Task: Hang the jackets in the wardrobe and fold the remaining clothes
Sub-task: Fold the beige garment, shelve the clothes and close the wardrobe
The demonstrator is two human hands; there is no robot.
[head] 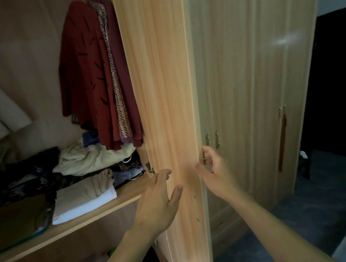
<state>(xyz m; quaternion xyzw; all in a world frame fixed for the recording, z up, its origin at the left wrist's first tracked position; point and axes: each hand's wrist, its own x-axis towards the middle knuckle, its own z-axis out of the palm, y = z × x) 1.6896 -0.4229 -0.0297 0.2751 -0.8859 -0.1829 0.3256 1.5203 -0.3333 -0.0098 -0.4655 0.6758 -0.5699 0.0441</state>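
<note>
The head view looks down at a half-open wardrobe door [166,110] that stands edge-on between both hands. The left hand [160,201] lies flat on the door's inner face, fingers straight and relaxed, thumb spread; it holds nothing. The right hand [213,169] reaches round the door's outer edge with fingers loosely curled near a small handle; blur hides whether it grips, so its state cannot be told. This two-sided hold probably steadies the panel as it swings. Left of the door, a red jacket [84,75] and a patterned garment [116,83] hang from above, just beside the door's hinge side. Below them a shelf [104,213] carries folded cloths [85,200] and crumpled clothes [92,157]. The closed doors [246,84] on the right limit the swing.
</note>
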